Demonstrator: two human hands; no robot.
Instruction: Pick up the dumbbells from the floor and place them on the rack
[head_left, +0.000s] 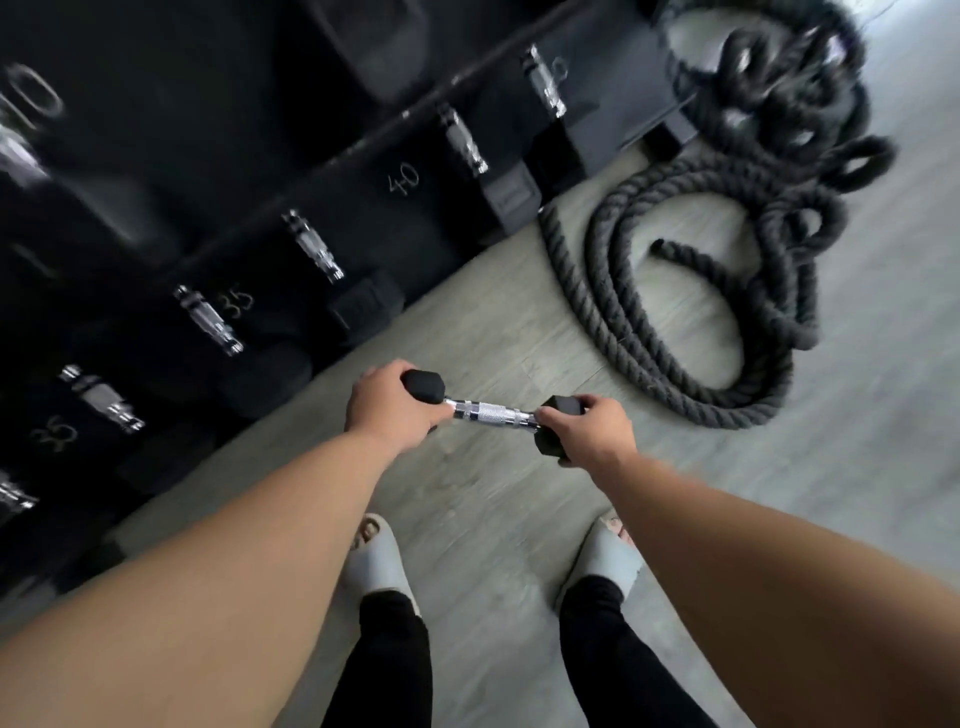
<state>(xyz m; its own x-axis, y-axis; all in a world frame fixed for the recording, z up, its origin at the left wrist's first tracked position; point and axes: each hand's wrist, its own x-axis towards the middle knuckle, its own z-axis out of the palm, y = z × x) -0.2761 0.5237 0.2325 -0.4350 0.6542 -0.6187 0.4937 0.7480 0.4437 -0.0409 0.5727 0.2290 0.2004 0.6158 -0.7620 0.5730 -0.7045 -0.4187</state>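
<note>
I hold a small black hex dumbbell (491, 413) with a chrome handle level above the grey floor, in front of my feet. My left hand (392, 405) is shut on its left head. My right hand (589, 428) is shut on its right head. The black rack (311, 171) runs diagonally along the left and top of the view. It carries a row of large black dumbbells with chrome handles, marked 35 and 40. The held dumbbell hangs just to the right of the rack's lower shelf, apart from it.
A thick black battle rope (727, 270) lies coiled on the floor at the right, reaching up to the rack's far end. My feet in white sandals (379, 561) stand on the grey wood-look floor (493, 332) below the dumbbell.
</note>
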